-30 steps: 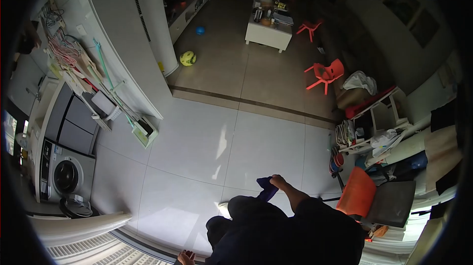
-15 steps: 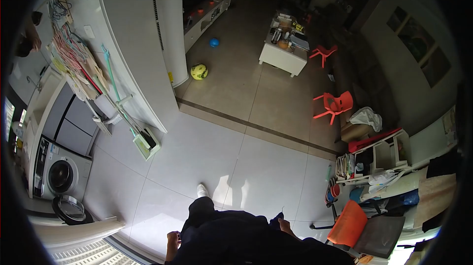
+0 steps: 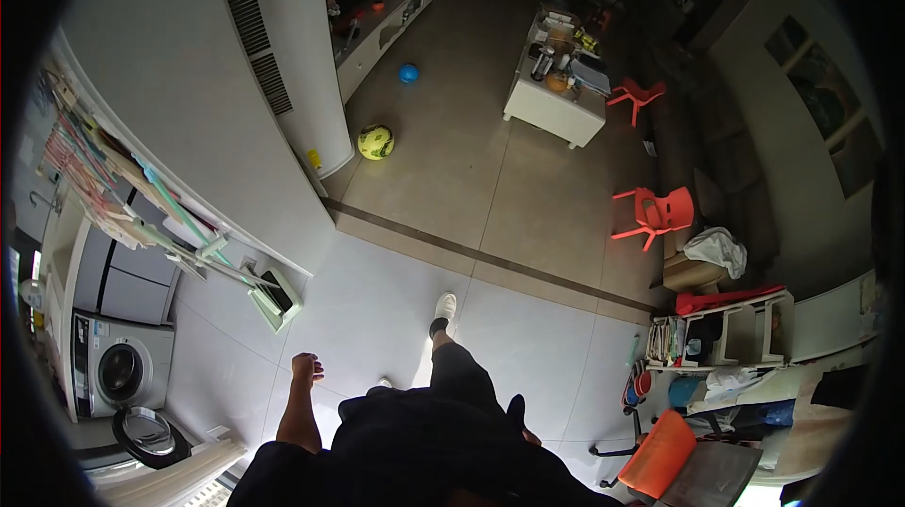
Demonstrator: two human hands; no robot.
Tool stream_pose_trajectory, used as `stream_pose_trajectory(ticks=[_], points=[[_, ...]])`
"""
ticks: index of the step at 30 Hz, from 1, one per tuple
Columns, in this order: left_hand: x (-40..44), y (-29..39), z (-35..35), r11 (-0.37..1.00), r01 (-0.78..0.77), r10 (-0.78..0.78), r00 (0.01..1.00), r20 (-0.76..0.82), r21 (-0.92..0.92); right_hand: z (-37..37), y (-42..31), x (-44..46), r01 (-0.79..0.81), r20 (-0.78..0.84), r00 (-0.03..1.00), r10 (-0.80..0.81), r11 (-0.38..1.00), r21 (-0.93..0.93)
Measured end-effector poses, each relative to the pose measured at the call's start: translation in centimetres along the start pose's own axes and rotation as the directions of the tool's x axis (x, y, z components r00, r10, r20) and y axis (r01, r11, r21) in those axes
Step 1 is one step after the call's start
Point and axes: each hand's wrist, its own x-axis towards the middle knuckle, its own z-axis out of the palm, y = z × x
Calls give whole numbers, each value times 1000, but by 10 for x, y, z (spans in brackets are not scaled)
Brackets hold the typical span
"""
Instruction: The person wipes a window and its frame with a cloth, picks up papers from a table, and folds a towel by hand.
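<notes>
My left hand [image 3: 306,368] is held out at the left above the pale tiles, its fingers curled closed. Whether anything is inside that fist I cannot make out. Beside my right hip, my right hand [image 3: 532,436] is mostly hidden by my dark clothing. A dark, narrow object [image 3: 516,411] with a rounded end sticks up from it; its kind is unclear. One white shoe [image 3: 446,305] is planted forward, close to the floor step, and the other shows behind it.
A low step edge [image 3: 490,260] crosses ahead. Beyond it are a yellow ball [image 3: 375,141], a blue ball [image 3: 408,73], a white coffee table [image 3: 554,109] and red chairs [image 3: 652,213]. A dustpan [image 3: 276,300] and washing machine [image 3: 123,366] stand left, an orange-backed office chair [image 3: 660,453] right.
I have stepped forward, one leg now stretched ahead. My left hand has swung forward and up; my right hand has drawn back beside my hip, and the view has turned slightly.
</notes>
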Motion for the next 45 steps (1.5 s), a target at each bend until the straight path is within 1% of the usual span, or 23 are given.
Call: stream_pose_trajectory(ticks=[2, 4, 7, 9, 10, 11, 13, 19, 22, 24, 25, 27, 28, 29, 31, 32, 33, 34, 35, 38, 39, 42, 45], points=[[11, 57, 38, 992, -116, 117, 993, 19, -58, 16, -22, 15, -34, -8, 999, 34, 999, 20], [6, 106, 82, 992, -117, 118, 992, 35, -42, 34, -56, 33, -67, -2, 998, 67, 997, 46], [13, 139, 138, 993, -100, 90, 986, 143, 58, 57, -122, 70, -113, 33, 993, 110, 989, 93], [21, 152, 174, 985, -52, 18, 979, 202, 165, 74, -188, 85, -68, 66, 996, 58, 983, 171], [16, 158, 189, 985, -33, -8, 973, 232, 172, 85, -226, 98, -66, 1, 998, 66, 997, 48], [11, 163, 205, 974, -40, -12, 974, 226, 221, 96, -254, 117, -21, -121, 992, 28, 998, 58], [11, 169, 228, 960, -16, -45, 977, 210, 281, 108, -320, 122, 165, -59, 986, -159, 979, 119], [76, 175, 278, 898, 190, -252, 961, 110, 397, 144, -439, 171, 448, -61, 894, -444, 882, 146], [103, 207, 318, 885, 246, -301, 950, 82, 396, 160, -466, 192, 454, -103, 891, -442, 872, 185], [128, 232, 351, 883, 254, -308, 948, 78, 394, 169, -479, 196, 327, -123, 943, -309, 928, 178], [138, 250, 375, 892, 244, -299, 950, 90, 380, 166, -471, 213, 339, -87, 940, -329, 927, 158], [153, 296, 416, 920, 231, -277, 955, 108, 318, 166, -462, 232, 124, -89, 990, -107, 968, 219], [165, 324, 446, 935, 222, -263, 958, 119, 277, 168, -494, 197, 83, -141, 986, -95, 993, -86], [166, 360, 477, 944, 172, -220, 964, 149, 281, 162, -498, 198, 262, -47, 956, -288, 919, -295], [176, 432, 536, 950, 81, -157, 959, 237, 301, 147, -496, 215, 567, 146, 760, -633, 536, -626], [194, 480, 590, 958, -136, 40, 935, 353, 251, 152, -527, 196, 516, 48, 816, -575, 690, -509], [184, 517, 620, 962, -86, -8, 940, 341, 260, 152, -546, 188, 459, -52, 860, -508, 812, -361], [179, 551, 649, 948, -137, 25, 931, 364, 286, 161, -564, 192, 98, -186, 980, -74, 988, 123], [175, 581, 674, 932, -202, 68, 914, 399, 302, 194, -626, 135, 200, -375, 922, -96, 947, 250], [180, 638, 740, 904, -322, 158, 863, 480, 280, 186, -632, 187, 117, -343, 937, -65, 984, 132], [181, 651, 756, 897, -349, 182, 852, 490, 273, 187, -639, 190, 157, -357, 924, -136, 987, 32], [174, 667, 795, 898, -319, 169, 885, 433, 302, 193, -668, 212, 99, -397, 913, -98, 995, -17], [197, 638, 814, 901, -204, 35, 913, 406, 382, 193, -711, 232, 117, -401, 907, -128, 992, -51]])
